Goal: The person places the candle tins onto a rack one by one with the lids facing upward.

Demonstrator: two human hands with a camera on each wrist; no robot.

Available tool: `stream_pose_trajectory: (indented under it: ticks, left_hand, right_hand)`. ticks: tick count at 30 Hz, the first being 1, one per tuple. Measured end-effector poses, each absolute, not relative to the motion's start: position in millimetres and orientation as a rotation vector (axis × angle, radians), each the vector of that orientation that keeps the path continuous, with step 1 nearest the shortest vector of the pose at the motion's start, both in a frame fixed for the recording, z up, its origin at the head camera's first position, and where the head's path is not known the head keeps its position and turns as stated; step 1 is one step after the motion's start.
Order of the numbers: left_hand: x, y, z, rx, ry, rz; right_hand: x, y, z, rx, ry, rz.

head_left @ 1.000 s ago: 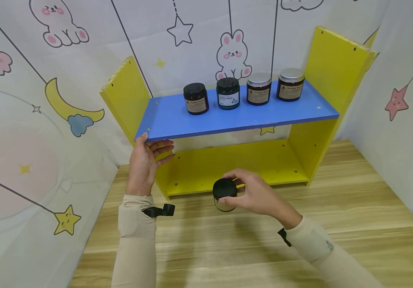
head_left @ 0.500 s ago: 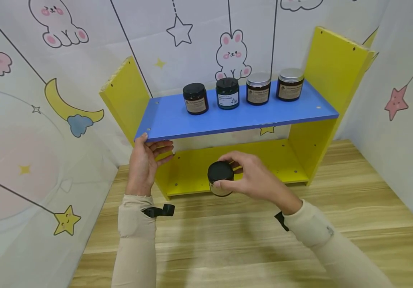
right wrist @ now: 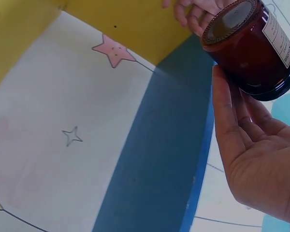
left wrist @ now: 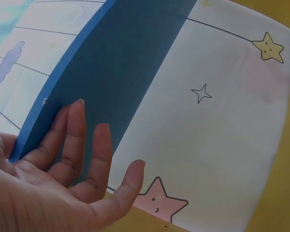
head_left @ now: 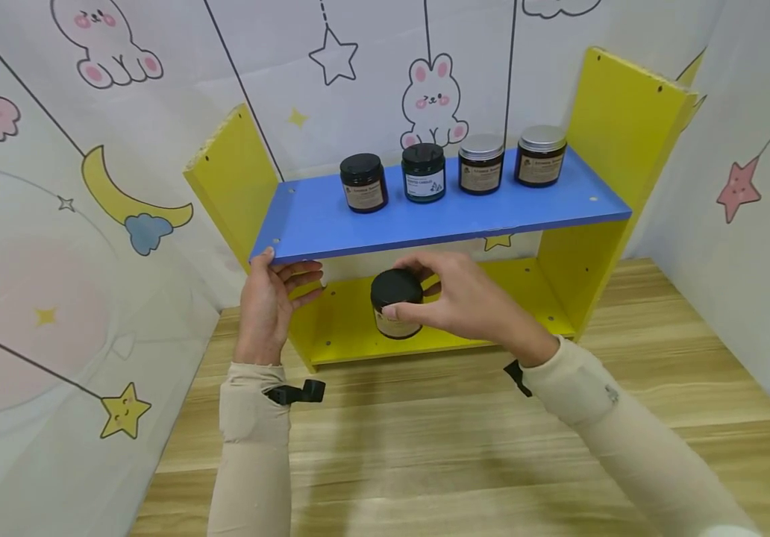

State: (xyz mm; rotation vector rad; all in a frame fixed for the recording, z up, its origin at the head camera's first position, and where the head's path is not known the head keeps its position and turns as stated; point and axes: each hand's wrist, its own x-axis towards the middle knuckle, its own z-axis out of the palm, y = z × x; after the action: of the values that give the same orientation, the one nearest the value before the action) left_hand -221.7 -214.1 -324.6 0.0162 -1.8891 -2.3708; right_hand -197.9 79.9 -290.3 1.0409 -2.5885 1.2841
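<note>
My right hand [head_left: 468,302] grips a candle jar [head_left: 396,291] with a black lid and tan label, in front of the lower opening of the shelf unit. Seen from the right wrist, the jar [right wrist: 256,53] is dark amber glass, held between fingers and thumb with its base showing. The left hand [head_left: 273,302] holds the front left corner of the blue shelf board [head_left: 318,224], thumb on the edge and fingers spread beneath. In the left wrist view those fingers [left wrist: 73,140] lie along the board's underside.
On the blue board stand several jars: a black-lidded jar [head_left: 364,184], a green jar [head_left: 424,175] and two silver-lidded ones, including the rightmost jar [head_left: 541,158]. Yellow side panels [head_left: 627,127] rise at both ends. Below lies a yellow bottom board [head_left: 492,291], on a wood-patterned surface [head_left: 425,447].
My right hand has carried the jar up and slightly left, from above the front surface to before the lower opening. The left hand has stayed at the board's corner.
</note>
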Motion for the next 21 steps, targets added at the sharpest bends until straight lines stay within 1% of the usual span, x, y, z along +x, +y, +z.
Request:
stream_pose_trajectory:
  ticks: [8, 16, 21]
  left_hand:
    - [-221.7, -214.1, -324.5, 0.021, -1.912, -2.348]
    - [-220.9, -213.9, -323.1, 0.009, -1.897, -2.359]
    - [-220.9, -214.1, -322.3, 0.016, -1.896, -2.363]
  right_hand:
    - [-205.2, 74.1, -266.5, 1.031, -2.597, 1.278]
    - [-214.0, 66.8, -250.4, 1.067, -2.539, 1.376]
    - [-221.2, 61.2, -241.4, 1.091, -2.496, 1.360]
